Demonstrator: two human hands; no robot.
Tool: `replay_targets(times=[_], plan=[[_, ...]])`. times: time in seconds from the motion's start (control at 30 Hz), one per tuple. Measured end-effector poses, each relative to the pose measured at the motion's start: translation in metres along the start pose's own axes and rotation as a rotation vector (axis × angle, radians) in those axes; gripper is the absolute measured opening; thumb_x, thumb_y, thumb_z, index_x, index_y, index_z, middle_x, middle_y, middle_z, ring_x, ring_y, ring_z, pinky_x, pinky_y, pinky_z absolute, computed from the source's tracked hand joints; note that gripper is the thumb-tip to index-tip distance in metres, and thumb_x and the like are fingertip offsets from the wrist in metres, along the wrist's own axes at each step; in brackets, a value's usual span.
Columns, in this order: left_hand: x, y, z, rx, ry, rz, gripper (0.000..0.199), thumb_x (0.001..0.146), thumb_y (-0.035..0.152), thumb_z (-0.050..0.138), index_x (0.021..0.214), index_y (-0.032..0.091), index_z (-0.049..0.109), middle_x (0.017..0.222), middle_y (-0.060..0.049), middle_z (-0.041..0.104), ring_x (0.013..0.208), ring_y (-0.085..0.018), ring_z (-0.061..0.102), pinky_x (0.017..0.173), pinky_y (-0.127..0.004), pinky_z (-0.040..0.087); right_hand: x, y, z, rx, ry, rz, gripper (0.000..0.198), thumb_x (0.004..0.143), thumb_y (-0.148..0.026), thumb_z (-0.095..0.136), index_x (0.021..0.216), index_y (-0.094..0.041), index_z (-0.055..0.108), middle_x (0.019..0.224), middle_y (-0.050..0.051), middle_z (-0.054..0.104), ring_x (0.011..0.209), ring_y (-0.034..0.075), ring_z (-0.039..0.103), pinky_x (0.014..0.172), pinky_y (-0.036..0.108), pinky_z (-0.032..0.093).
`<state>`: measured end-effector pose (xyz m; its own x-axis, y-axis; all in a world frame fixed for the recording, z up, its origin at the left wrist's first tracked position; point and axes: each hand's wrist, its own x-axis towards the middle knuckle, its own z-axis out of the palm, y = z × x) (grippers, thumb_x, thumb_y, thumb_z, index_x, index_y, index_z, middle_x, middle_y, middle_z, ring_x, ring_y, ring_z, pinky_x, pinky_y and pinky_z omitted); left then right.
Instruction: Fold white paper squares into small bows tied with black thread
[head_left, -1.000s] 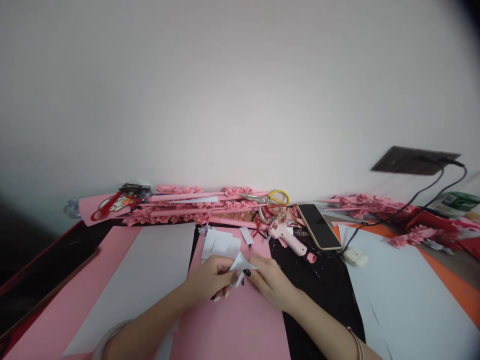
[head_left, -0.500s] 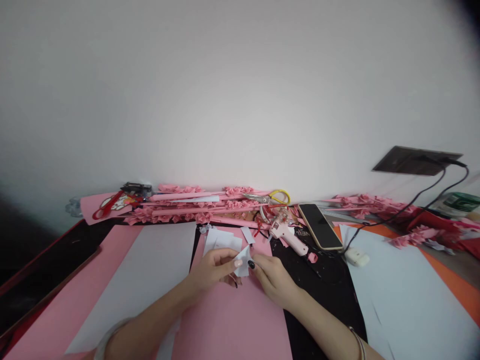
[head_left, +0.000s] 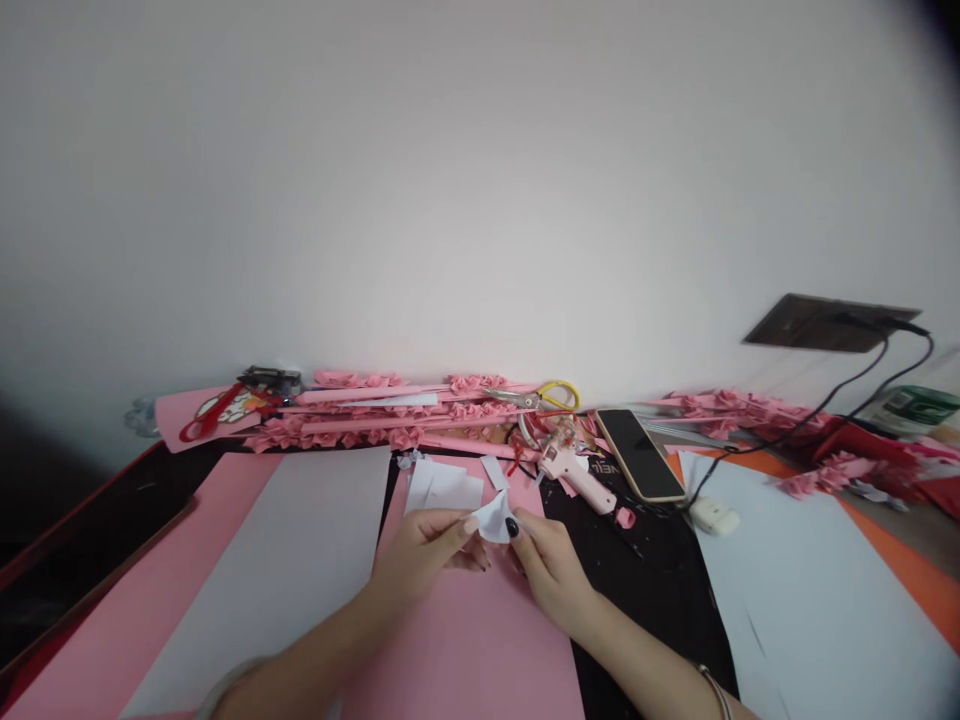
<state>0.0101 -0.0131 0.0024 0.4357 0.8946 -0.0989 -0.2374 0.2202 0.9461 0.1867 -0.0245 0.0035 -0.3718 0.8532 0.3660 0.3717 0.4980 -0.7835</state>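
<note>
Between my two hands a small piece of white paper (head_left: 494,520) is held up, bent into a curved, pointed shape. My left hand (head_left: 429,545) pinches its left edge between thumb and fingers. At the opposite edge my right hand (head_left: 549,555) grips it, the dark-nailed thumb on top. Beneath both hands lies a pink paper sheet (head_left: 465,640). Just beyond the fingers rest several cut white paper pieces (head_left: 455,489) and a narrow white strip (head_left: 493,472).
A pink glue gun (head_left: 577,475), a phone (head_left: 640,455) and a white earbud case (head_left: 714,516) lie to the right. Yellow-handled scissors (head_left: 534,396) rest on pink paper flower stems (head_left: 367,424) along the wall. White sheets (head_left: 277,570) lie on both sides. Black cables (head_left: 806,425) run from a socket (head_left: 829,322).
The white paper has gone from an upright folded point to a wider, curved shape. My hands have moved slightly apart, the right one a little to the right.
</note>
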Motion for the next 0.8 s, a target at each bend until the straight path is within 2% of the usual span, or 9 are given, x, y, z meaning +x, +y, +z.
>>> replay_targets(times=[0.1,0.17,0.3,0.43,0.53,0.8], plan=[[-0.004,0.005,0.004,0.209,0.114,0.135,0.03,0.081,0.037,0.052,0.069,0.013,0.064,0.056,-0.001,0.059,0.053,-0.012,0.056,0.057,-0.024,0.046,-0.002,-0.003,0.003,0.023,-0.028,-0.001,0.033,0.094,-0.029,0.028,0.065,-0.018,0.041,0.056,-0.004,0.038,0.048,0.009,0.035,0.049,0.021,0.029],[-0.007,0.007,0.007,0.303,0.145,0.201,0.032,0.083,0.035,0.049,0.062,0.014,0.058,0.053,0.001,0.054,0.049,-0.011,0.053,0.052,-0.022,0.043,-0.003,-0.005,0.005,0.041,-0.044,0.007,0.034,0.094,-0.03,0.027,0.065,-0.018,0.04,0.055,-0.004,0.038,0.048,0.009,0.036,0.049,0.021,0.029],[-0.012,0.004,0.012,0.404,0.18,0.24,0.034,0.087,0.036,0.042,0.059,0.018,0.045,0.048,0.004,0.046,0.044,-0.009,0.046,0.048,-0.021,0.037,-0.004,-0.012,0.008,0.079,-0.083,0.033,0.034,0.094,-0.03,0.027,0.065,-0.018,0.04,0.055,-0.004,0.038,0.049,0.009,0.036,0.049,0.021,0.029],[-0.014,-0.003,0.018,0.355,0.168,0.192,0.033,0.09,0.039,0.035,0.062,0.02,0.036,0.046,0.007,0.041,0.04,-0.009,0.042,0.043,-0.019,0.035,-0.003,-0.017,0.01,0.098,-0.104,0.047,0.034,0.094,-0.031,0.026,0.065,-0.018,0.04,0.057,-0.003,0.039,0.05,0.01,0.038,0.051,0.021,0.032],[-0.015,-0.008,0.022,0.298,0.143,0.159,0.032,0.09,0.043,0.032,0.068,0.021,0.036,0.051,0.007,0.042,0.038,-0.008,0.04,0.039,-0.018,0.034,-0.003,-0.019,0.011,0.112,-0.101,0.044,0.034,0.094,-0.031,0.027,0.066,-0.018,0.04,0.058,-0.003,0.04,0.051,0.01,0.039,0.051,0.021,0.033],[-0.018,-0.018,0.024,0.256,0.056,0.249,0.031,0.09,0.047,0.028,0.081,0.02,0.039,0.053,0.007,0.038,0.042,-0.008,0.035,0.043,-0.019,0.031,-0.007,-0.017,0.017,0.258,-0.038,0.137,0.036,0.094,-0.034,0.03,0.064,-0.018,0.04,0.054,-0.004,0.038,0.047,0.009,0.034,0.047,0.021,0.029]])
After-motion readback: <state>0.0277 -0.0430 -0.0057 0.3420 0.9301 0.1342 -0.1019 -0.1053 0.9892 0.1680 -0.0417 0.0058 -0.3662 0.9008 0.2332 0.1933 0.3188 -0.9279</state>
